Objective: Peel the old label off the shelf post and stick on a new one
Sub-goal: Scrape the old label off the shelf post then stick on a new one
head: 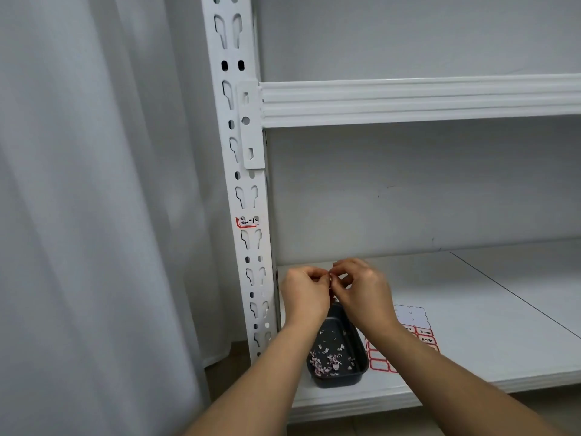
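Note:
A torn red-edged label (pixel 247 222) with handwriting sticks to the white slotted shelf post (pixel 242 171), its top and right border gone. My left hand (pixel 305 292) and my right hand (pixel 361 289) meet fingertip to fingertip above a dark tray (pixel 352 377), well below and to the right of that label. Both pinch a tiny scrap of label (pixel 330 280) between them. A sheet of red-bordered labels (pixel 418 336) lies on the shelf just right of the tray, partly behind my right forearm.
The tray holds several small paper scraps (pixel 327 360). The white shelf board (pixel 471 309) stretches to the right. A white beam (pixel 408 102) crosses above. A pale curtain (pixel 94 215) hangs left of the post.

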